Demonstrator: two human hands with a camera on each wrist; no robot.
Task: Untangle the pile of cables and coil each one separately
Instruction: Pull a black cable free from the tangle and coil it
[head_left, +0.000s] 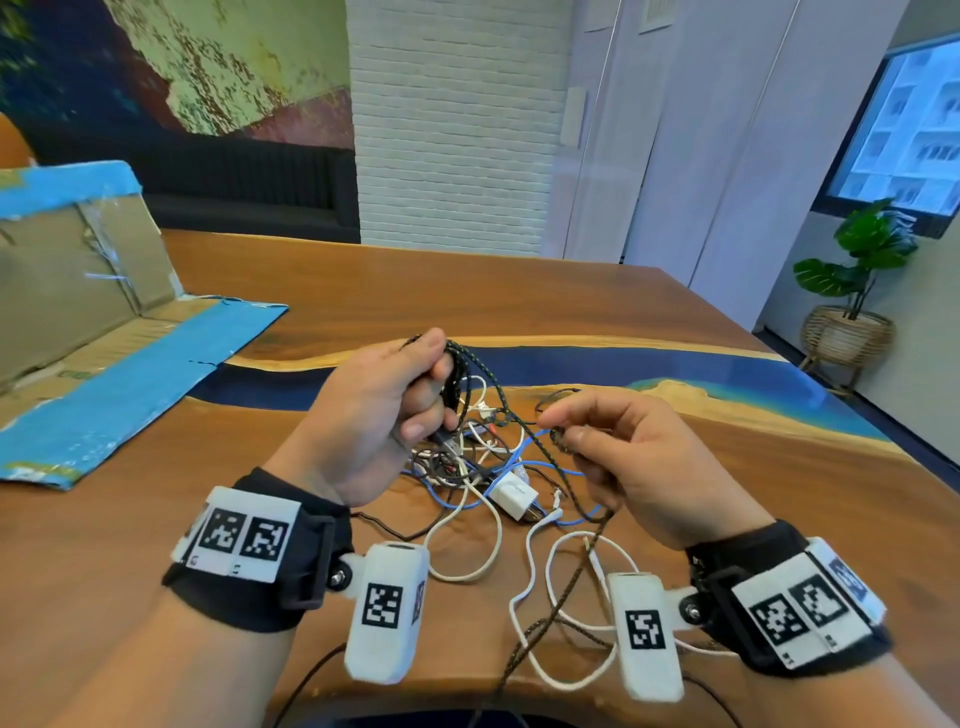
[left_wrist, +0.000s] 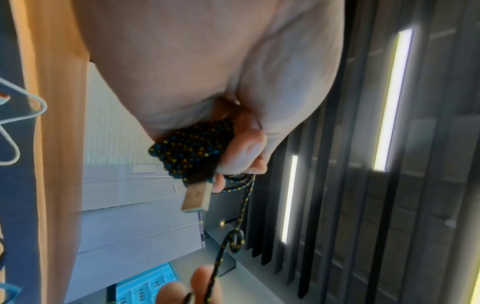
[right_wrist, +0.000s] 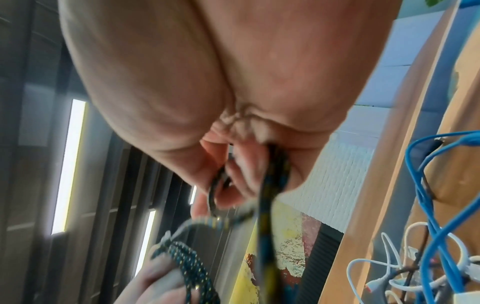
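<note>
braided cable (head_left: 524, 434) | bundled in left hand (head_left: 376, 415) fist | slack runs rightward, pinched by right hand (head_left: 639, 462) | pile (head_left: 483, 467) underneath on tabletop (head_left: 675, 322)

Two hands: left hand (head_left: 384, 415), right hand (head_left: 654, 467), each with one wrist camera unit. One black braided cable (head_left: 524, 431), one blue cable (head_left: 524, 460), a few white cables (tangled, exact count unclear), one white charger (head_left: 511, 496). One flattened cardboard box (head_left: 88, 322) at left of frame, one potted plant (head_left: 857, 291) at right.
</note>
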